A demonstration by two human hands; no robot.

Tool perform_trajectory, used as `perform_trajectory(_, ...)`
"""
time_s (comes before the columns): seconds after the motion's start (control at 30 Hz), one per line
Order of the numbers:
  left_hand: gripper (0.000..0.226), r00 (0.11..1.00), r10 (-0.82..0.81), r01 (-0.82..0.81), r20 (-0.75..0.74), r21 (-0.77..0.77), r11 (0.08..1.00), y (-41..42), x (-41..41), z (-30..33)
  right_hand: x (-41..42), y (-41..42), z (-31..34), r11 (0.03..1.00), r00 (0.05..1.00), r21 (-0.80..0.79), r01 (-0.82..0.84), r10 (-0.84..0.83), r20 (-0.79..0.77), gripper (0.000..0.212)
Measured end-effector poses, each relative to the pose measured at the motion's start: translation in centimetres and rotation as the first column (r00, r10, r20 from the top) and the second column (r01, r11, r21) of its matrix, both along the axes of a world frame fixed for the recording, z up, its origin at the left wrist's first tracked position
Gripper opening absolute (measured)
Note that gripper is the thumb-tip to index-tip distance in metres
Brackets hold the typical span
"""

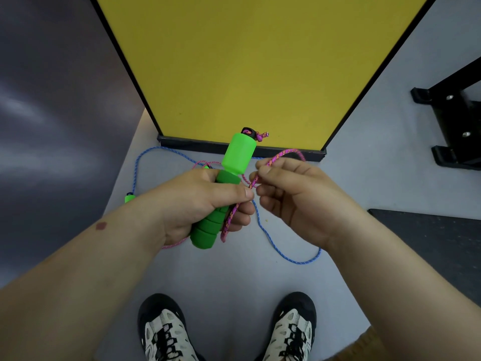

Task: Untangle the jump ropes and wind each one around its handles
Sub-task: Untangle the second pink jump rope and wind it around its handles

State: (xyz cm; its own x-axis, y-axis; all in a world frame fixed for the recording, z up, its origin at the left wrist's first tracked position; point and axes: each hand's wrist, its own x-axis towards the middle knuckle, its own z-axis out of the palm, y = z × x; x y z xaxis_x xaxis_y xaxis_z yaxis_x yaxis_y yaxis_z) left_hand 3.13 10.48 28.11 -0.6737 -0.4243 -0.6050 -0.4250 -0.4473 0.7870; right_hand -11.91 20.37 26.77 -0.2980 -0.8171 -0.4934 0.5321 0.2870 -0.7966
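- Head view, looking down past both forearms to a grey floor [229, 277].
- Left hand [205, 204]: fingers curled round a green handle [226, 188], gripping its ribbed foam part. The handle is held clear of the floor, tilted, with its smooth bright cap end pointing up and away from the person.
- At the cap end a black fitting [247, 131] carries a short knotted pink tail.
- Pink rope [234, 212]: runs alongside the gripped handle under the left thumb, loops at the foam end, then rises to the right hand. A further thin length trails out below the left wrist, and another shows on the floor behind the handle.
- Right hand [289, 188]: fingers curled, thumb and forefinger pinching the pink rope just beside the left thumb. Beyond the pinch the rope arcs up and over the knuckles.
- Blue rope [270, 238]: lies loose on the floor in a wide loop, passing beneath both hands and curving out under the right wrist. Neither hand touches it.
- Second green handle [129, 198]: on the floor, left of the left wrist, at the blue rope's end; mostly hidden.
- Yellow panel [255, 69] with black edging stands upright just beyond the ropes.
- Two shoes [166, 332] at the lower edge of the view.
- Black metal frame [453, 118] at far right.
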Motion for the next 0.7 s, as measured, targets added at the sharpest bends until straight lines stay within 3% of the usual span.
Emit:
perform_trajectory(0.17,0.007,1.000,0.010,-0.010,0.004,0.004,1.000,-0.1,-0.1,0.0,0.3,0.0,0.0,0.999,0.998,0.027,-0.034,0.035,-0.049,0.008)
perform_trajectory(0.57,0.010,0.999,-0.047,0.047,0.018,-0.017,0.999,-0.2,0.1,-0.4,-1.8,-0.2,0.2,0.934,0.934,0.007,0.357,-0.357,-0.026,0.006)
perform_trajectory(0.7,0.009,0.999,-0.038,0.038,0.010,-0.009,0.999,-0.2,0.1,-0.4,-1.4,-0.2,0.1,0.958,0.959,0.023,0.285,-0.285,0.007,0.006)
